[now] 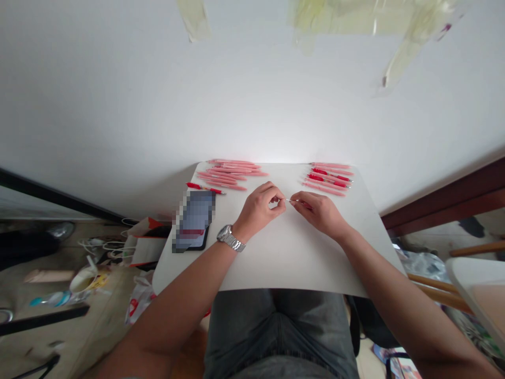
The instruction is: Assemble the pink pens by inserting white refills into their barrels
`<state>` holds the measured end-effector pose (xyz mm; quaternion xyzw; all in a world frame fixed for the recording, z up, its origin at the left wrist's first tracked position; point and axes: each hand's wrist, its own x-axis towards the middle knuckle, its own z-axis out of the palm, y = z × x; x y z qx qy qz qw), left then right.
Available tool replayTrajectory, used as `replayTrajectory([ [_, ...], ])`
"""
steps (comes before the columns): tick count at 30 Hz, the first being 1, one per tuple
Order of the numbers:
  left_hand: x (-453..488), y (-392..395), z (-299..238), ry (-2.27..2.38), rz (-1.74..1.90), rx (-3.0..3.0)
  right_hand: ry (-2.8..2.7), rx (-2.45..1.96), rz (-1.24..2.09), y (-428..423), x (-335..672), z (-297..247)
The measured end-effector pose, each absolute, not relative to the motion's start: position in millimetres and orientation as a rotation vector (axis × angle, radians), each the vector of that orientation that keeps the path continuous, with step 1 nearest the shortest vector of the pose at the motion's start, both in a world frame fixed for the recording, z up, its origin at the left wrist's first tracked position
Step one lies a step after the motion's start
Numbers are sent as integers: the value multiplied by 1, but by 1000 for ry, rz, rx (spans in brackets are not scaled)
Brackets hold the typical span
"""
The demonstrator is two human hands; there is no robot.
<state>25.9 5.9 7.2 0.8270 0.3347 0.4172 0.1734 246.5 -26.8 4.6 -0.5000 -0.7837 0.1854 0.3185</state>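
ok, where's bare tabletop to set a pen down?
Free: the near table strip between the forearms, and the right edge below the right pen row. Crowded: the far edge with the left pen pile, and the phone at left.

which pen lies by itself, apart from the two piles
The red pen just beyond the phone, left of the hands. It lies alone below the left pile; the rest sit bunched.

A white table (284, 252) carries pink pens (231, 173) at its far left corner, seemingly more pens (329, 178) far right, a phone (194, 220) at the left edge.
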Motion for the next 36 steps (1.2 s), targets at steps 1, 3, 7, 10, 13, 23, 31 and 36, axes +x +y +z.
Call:
replayTrajectory([
  [1, 26, 6, 7, 944, 1187, 2348, -2065, -1314, 482, -27, 247, 5],
  [3, 24, 8, 8, 953, 1214, 2346, -2071, -1315, 461, -27, 248, 4],
  [7, 20, 14, 11, 1000, 1344, 2292, -2055, -1322, 401, -25, 251, 4],
  [10, 19, 15, 12, 959, 1335, 2261, -2060, -1312, 370, -26, 252, 4],
  [13, 21, 13, 11, 883, 1268, 2273, -2074, -1312, 360, -26, 251, 4],
  [23, 22, 9, 8, 870, 1185, 2311, -2085, -1306, 346, -26, 250, 1],
  [31, 24, 8, 7, 917, 1189, 2321, -2079, -1279, 394, -29, 248, 4],
  [36, 24, 9, 6, 922, 1186, 2316, -2085, -1292, 389, -28, 248, 5],
])
